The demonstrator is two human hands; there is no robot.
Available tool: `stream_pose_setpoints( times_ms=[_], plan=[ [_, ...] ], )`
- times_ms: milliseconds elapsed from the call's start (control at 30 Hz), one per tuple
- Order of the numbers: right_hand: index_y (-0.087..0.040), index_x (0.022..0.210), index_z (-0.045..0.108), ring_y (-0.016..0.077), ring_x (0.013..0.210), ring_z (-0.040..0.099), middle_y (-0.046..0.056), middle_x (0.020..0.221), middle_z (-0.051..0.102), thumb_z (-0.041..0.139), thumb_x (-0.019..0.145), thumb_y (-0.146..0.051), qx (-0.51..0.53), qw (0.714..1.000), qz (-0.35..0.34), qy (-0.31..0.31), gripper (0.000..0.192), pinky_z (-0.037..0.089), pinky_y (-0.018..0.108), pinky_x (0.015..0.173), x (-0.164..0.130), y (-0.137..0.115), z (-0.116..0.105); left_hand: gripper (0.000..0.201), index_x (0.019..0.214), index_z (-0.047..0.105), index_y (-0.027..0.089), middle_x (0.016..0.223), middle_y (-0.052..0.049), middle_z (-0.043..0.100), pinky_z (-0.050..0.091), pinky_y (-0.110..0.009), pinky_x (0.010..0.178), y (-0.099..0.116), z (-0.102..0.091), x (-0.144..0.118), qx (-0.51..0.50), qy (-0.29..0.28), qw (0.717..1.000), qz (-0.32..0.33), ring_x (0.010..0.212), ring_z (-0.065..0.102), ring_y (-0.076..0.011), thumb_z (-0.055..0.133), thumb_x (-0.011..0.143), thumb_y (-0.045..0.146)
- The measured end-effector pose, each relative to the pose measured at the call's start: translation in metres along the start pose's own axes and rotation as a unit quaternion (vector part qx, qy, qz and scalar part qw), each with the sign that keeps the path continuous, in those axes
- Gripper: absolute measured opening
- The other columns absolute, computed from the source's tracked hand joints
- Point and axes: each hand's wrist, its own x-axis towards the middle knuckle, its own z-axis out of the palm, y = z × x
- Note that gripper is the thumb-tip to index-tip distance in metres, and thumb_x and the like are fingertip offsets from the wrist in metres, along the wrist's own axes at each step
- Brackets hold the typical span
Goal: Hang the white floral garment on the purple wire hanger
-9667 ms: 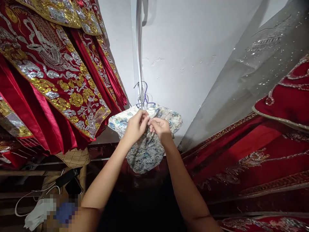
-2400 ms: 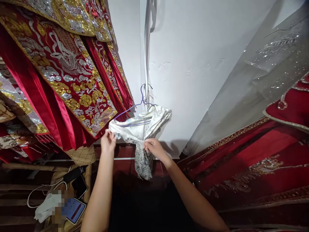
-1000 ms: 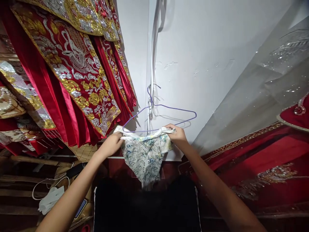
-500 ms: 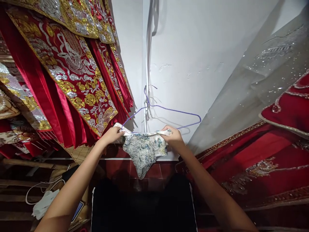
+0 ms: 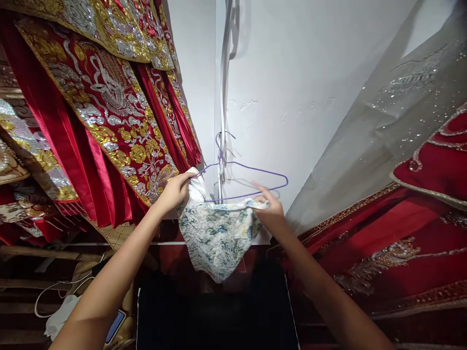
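Note:
A small white garment [image 5: 216, 238] with a ruffled blue-green floral pattern hangs in front of me, its lower hem coming to a point. My left hand [image 5: 172, 192] pinches its upper left edge, where the white inside shows, against the left shoulder of a purple wire hanger [image 5: 257, 169]. The left end of the hanger lies inside the garment. On the right, my right hand [image 5: 273, 212] grips the garment's upper right edge, just below the hanger's lower bar. One finger is raised towards that bar and blurred. The hanger's right end sticks out uncovered.
Red costumes [image 5: 127, 121] with gold and silver embroidery hang on the left. More red beaded fabric [image 5: 386, 243] and a sheer sparkling cloth [image 5: 394, 126] are on the right. Behind the hanger, a white rail [image 5: 223, 87] runs along the wall. A phone [image 5: 116, 325] lies lower left.
My left hand has moved up, lifting the garment's left side over the hanger's left shoulder. The hanger has shifted left. The garment is spread wider, and a right finger has lifted.

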Motion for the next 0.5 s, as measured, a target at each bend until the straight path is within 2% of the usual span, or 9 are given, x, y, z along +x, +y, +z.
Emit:
stream_pose_setpoints(
  times_ms=[67,100,133,200,267,333,400,433,500],
  plan=[
    [-0.021,0.152,0.035,0.0182,0.069,0.06,0.0,0.083,0.068,0.067,0.068,-0.024,-0.051,0.994,-0.014,0.095,0.09,0.05,0.03,0.068,0.007,0.005,-0.019,0.032,0.118,0.062,0.019,0.111,-0.009,0.067,0.047,-0.036,0.095,-0.003,-0.003,0.002,0.019,-0.009,1.0,0.007,0.103,0.063,-0.0222,0.042,0.093,0.015],
    [-0.019,0.153,0.033,0.0202,0.073,0.063,0.003,0.088,0.07,0.068,0.067,-0.025,-0.08,0.989,-0.022,0.121,0.093,0.052,0.032,0.072,0.012,0.007,-0.031,0.031,0.117,0.062,0.018,0.109,-0.009,0.066,0.047,-0.036,0.095,-0.003,-0.004,0.002,0.025,-0.012,1.0,0.012,0.102,0.062,-0.0222,0.042,0.094,0.016],
    [-0.016,0.151,0.039,0.023,0.08,0.065,0.007,0.095,0.071,0.07,0.067,-0.027,-0.108,0.985,-0.028,0.129,0.09,0.053,0.034,0.076,0.019,0.008,-0.042,0.029,0.115,0.063,0.018,0.107,-0.009,0.064,0.047,-0.036,0.094,-0.002,-0.005,0.002,0.029,-0.016,0.999,0.018,0.102,0.061,-0.0222,0.042,0.094,0.018],
    [-0.012,0.133,0.06,0.0288,0.092,0.067,0.012,0.103,0.073,0.072,0.068,-0.031,-0.15,0.984,-0.028,0.088,0.069,0.053,0.037,0.081,0.033,0.007,-0.065,0.027,0.111,0.064,0.018,0.106,-0.01,0.061,0.046,-0.035,0.095,0.0,-0.008,0.003,0.032,-0.011,0.999,0.022,0.103,0.059,-0.0221,0.042,0.095,0.021],
    [-0.012,0.108,0.074,0.0318,0.093,0.067,0.012,0.098,0.074,0.074,0.07,-0.038,-0.151,0.989,-0.006,0.01,0.046,0.054,0.037,0.078,0.044,0.001,-0.084,0.026,0.107,0.064,0.018,0.107,-0.01,0.059,0.045,-0.036,0.096,0.001,-0.01,0.003,0.039,0.026,0.999,0.002,0.105,0.057,-0.0226,0.041,0.097,0.026],
    [-0.014,0.091,0.076,0.0309,0.085,0.068,0.01,0.089,0.075,0.078,0.069,-0.045,-0.105,0.991,0.03,-0.075,0.038,0.055,0.036,0.07,0.052,-0.008,-0.095,0.028,0.108,0.063,0.018,0.105,-0.009,0.061,0.045,-0.035,0.093,0.0,-0.011,0.003,0.043,0.07,0.996,-0.045,0.102,0.058,-0.0228,0.042,0.098,0.033],
    [-0.014,0.084,0.075,0.0296,0.079,0.069,0.01,0.085,0.074,0.081,0.067,-0.049,-0.019,0.988,0.064,-0.139,0.039,0.056,0.035,0.066,0.055,-0.015,-0.092,0.032,0.111,0.062,0.018,0.097,-0.007,0.065,0.046,-0.033,0.084,0.0,-0.011,0.003,0.031,0.087,0.991,-0.097,0.09,0.06,-0.0214,0.043,0.098,0.041],
    [-0.015,0.084,0.075,0.0291,0.078,0.069,0.01,0.085,0.074,0.081,0.068,-0.051,0.03,0.987,0.072,-0.138,0.039,0.056,0.036,0.066,0.054,-0.017,-0.086,0.034,0.111,0.062,0.018,0.093,-0.005,0.066,0.046,-0.031,0.079,0.002,-0.01,0.005,0.018,0.085,0.99,-0.113,0.084,0.06,-0.0205,0.043,0.098,0.043],
    [-0.018,0.089,0.074,0.0277,0.082,0.069,0.01,0.092,0.073,0.076,0.076,-0.051,0.101,0.99,0.065,-0.078,0.035,0.057,0.036,0.068,0.051,-0.015,-0.066,0.038,0.109,0.064,0.018,0.089,-0.004,0.068,0.045,-0.029,0.074,0.008,-0.006,0.008,-0.013,0.067,0.991,-0.117,0.08,0.06,-0.0192,0.041,0.098,0.046]
  ],
)
